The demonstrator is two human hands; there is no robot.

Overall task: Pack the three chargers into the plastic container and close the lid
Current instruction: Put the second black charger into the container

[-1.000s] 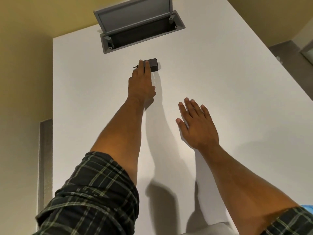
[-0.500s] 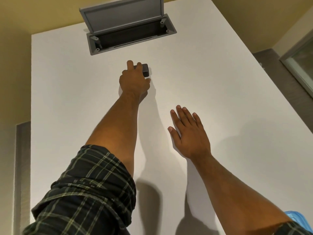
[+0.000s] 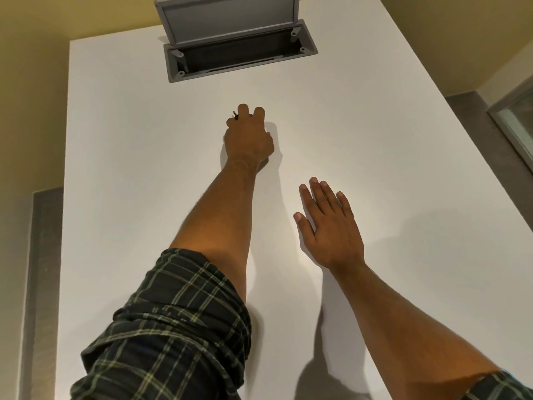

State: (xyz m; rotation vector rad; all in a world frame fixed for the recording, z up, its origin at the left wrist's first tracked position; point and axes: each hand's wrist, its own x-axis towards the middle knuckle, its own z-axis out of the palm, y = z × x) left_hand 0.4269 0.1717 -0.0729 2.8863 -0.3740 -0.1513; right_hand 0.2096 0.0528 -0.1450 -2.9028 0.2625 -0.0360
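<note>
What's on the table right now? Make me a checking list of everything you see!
Surface: white table, mostly bare.
Job's things: one dark charger, almost hidden under the left hand; only its prongs and a dark edge show. No plastic container and no other chargers in view.
Clutter: nothing seen.
Hands: left hand stretched far out, fingers curled over the charger. Right hand open and flat, fingers spread, holding nothing.
Cables: nothing seen.
Surroundings: grey hatch set into the table's far end, its flap standing open; yellow wall behind; grey floor at the right; plaid sleeve on the left arm.
</note>
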